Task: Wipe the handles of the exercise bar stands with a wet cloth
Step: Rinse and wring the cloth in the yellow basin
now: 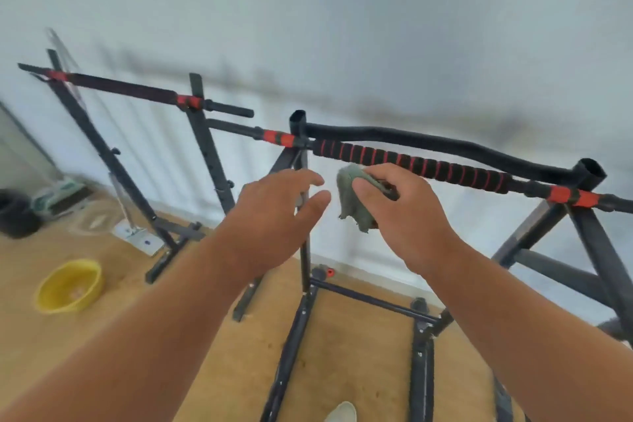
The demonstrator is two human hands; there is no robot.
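- The right hand (407,212) has its grip closed around a bunched grey-green cloth (352,197), thumb pressed across the front of it; loose folds hang below the fingers.
- The cloth is held just below and in front of the black foam handle with red rings (411,163) on the near exercise bar stand (305,301). I cannot tell whether cloth and handle are touching.
- The left hand (274,212) holds nothing, its fingers relaxed and slightly spread, just left of the cloth and in front of the stand's upright post.
- The ringed handle runs between two uprights, with orange bands (282,138) at each end; a curved black padded bar (445,146) sits behind and above it.
- A second stand (205,147) is further back on the left, near the white wall, carrying its own dark bar with orange bands (116,86).
- On the wooden floor (191,336) at the left lies a yellow bowl (70,284), well apart from both stands.
- A dark round object (17,216) sits at the far left edge, too blurred to identify.
- The toe of a light shoe (340,413) shows at the bottom edge.
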